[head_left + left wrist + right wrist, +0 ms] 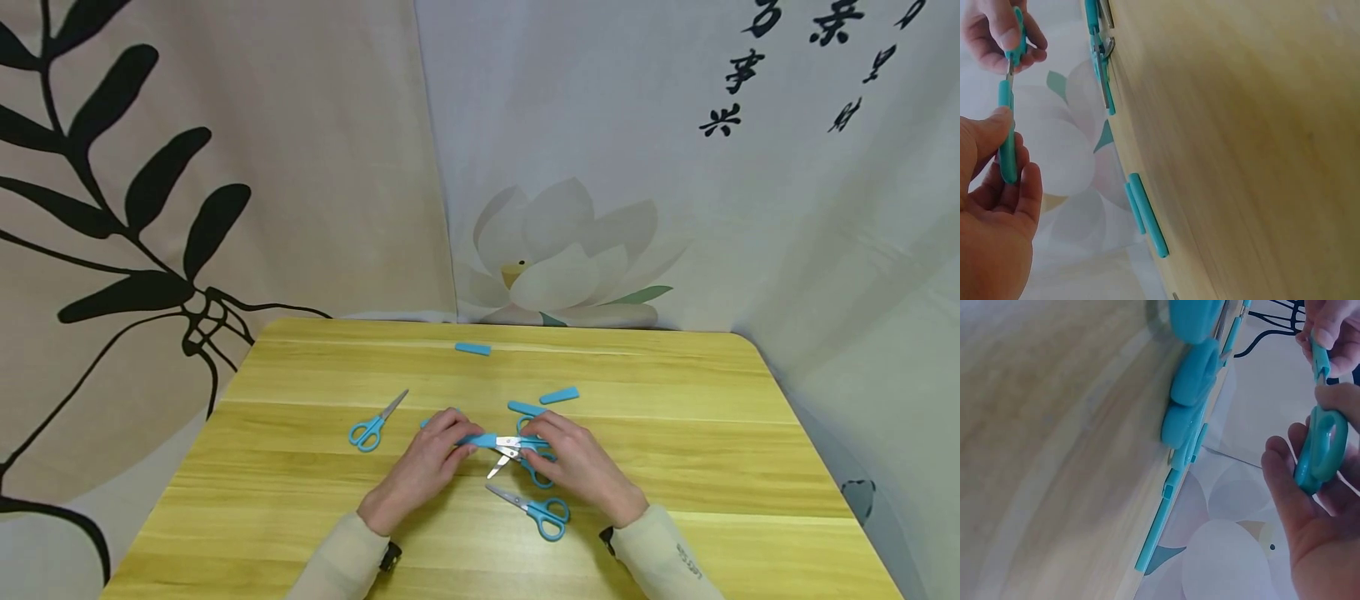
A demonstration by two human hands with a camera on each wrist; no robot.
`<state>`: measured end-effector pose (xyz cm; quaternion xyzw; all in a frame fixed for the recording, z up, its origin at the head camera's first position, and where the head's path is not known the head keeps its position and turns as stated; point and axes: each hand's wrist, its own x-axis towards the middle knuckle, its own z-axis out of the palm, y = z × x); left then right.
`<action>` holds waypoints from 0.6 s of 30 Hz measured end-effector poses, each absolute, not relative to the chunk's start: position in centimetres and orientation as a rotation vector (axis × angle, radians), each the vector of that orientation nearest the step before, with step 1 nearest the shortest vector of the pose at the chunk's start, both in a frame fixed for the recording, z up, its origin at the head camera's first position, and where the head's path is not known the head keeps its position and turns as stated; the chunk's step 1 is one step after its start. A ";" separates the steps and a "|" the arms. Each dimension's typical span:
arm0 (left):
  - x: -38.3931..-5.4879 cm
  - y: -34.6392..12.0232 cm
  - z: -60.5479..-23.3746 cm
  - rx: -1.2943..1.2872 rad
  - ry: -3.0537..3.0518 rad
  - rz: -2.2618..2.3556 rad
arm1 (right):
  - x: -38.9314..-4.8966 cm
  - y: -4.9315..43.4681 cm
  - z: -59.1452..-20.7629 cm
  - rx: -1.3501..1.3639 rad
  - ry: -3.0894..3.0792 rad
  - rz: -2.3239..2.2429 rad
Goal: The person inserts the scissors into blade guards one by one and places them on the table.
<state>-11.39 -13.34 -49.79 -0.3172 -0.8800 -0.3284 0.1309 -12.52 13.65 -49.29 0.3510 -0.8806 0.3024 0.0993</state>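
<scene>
My left hand (426,467) pinches a blue blade cover (483,440) between thumb and fingers. Opposite it, my right hand (581,467) grips a pair of scissors (1329,447) by the blue handles. The cover sits over the tip end of these scissors' blades, and a stretch of bare metal shows between cover and handles. Below the held pair, another pair of scissors (538,477) lies on the table, partly hidden by it and the right hand. Nearer the front, between the forearms, is a further pair of scissors (551,523), its blades bare.
One more pair of scissors (367,433) lies left of the left hand. Loose blue covers rest on the wooden table (712,417): a cover (472,349) near the back edge, a cover (559,396) and a cover (525,408) behind the right hand. Others lie partly hidden behind the left hand.
</scene>
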 end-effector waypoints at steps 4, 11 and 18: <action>-11.4 -13.3 -49.7 -0.922 -2.560 -0.949 | -12.5 13.5 -49.3 1.049 -2.593 0.894; -11.4 -13.2 -49.7 -0.931 -2.555 -0.940 | -12.6 13.4 -49.2 1.067 -2.567 0.883; -11.4 -13.2 -49.7 -0.943 -2.550 -0.926 | -12.7 13.2 -49.3 1.073 -2.563 0.872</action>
